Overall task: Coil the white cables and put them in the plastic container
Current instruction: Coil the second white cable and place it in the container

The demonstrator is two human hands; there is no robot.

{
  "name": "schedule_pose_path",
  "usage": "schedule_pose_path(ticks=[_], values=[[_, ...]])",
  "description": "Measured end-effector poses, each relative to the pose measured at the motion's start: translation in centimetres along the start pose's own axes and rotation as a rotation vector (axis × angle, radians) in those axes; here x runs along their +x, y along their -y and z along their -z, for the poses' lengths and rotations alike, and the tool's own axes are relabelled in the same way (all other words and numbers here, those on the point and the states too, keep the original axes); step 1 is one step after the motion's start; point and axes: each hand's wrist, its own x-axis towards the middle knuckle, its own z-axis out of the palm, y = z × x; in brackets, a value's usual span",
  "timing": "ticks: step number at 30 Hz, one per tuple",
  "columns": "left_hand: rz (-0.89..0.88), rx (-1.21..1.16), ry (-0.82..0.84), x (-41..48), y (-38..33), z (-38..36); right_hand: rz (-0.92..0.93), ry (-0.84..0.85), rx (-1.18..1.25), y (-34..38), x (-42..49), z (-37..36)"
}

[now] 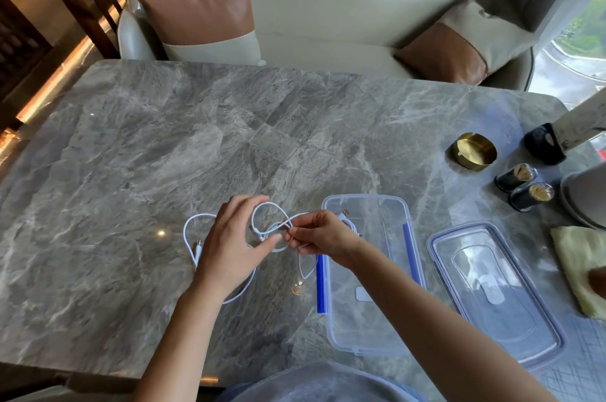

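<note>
My right hand (pixel 323 237) has its fingers (pixel 300 232) pinched narrow on the white cable (pixel 262 208), right where its loops cross, and my left hand (pixel 229 244) comes in from the other side — fingers spread fairly wide, thumb tip touching the lower loop, the rest curled over the upper one. The cable forms a rough figure-eight held just above the counter (pixel 164 139). Its loose length trails off to the left under my left hand, curving in a big open loop on the marble, with one plug end lying inside that loop.

Just right of my hands sits the clear plastic container (pixel 331 319), open, with blue clips along its long sides. A second white cable (pixel 349 221) is already inside at the far end (its USB plug pokes up near the rim). The container's lid (pixel 537 329) lies flat beside it, further right.

Beyond those, near the counter's right edge — a brass ashtray (pixel 472 150), two small dark toothpick holders (pixel 523 186), and a yellow-green cloth (pixel 577 263).
</note>
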Motion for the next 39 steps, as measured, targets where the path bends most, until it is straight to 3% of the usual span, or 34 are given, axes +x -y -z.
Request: schedule_pose_path(ticks=[2, 6, 12, 17, 22, 26, 33, 39], values=[[-0.075, 0.082, 0.041, 0.3, -0.1, 0.1, -0.013, 0.023, -0.019, 0.0, 0.0, 0.0], [-0.038, 0.151, 0.091, 0.4, 0.5, 0.2, -0.021, 0.069, -0.049, 0.2, -0.1, 0.2], [-0.015, -0.026, -0.01, 0.1, 0.8, -0.4, -0.004, 0.109, -0.147, 0.6, -0.3, 0.8], [0.288, -0.557, -0.211, 0.5, 0.5, -0.4, -0.007, 0.168, -0.189, 0.8, -0.6, 0.7], [0.487, -0.614, -0.4, 0.0, 1.9, -0.7, 0.032, 0.196, -0.2, 1.1, -0.9, 0.8], [0.471, -0.434, -0.336, -0.7, 2.3, -1.1, 0.061, 0.154, -0.234, 1.3, -0.8, 0.8], [0.252, 0.312, -0.066, -1.0, 2.1, -1.5, 0.114, 0.134, -0.257, 2.2, -0.9, 1.6], [0.075, 0.598, 0.118, -1.2, 1.5, -1.6, 0.124, 0.109, -0.257, 1.8, -0.7, 1.9]])
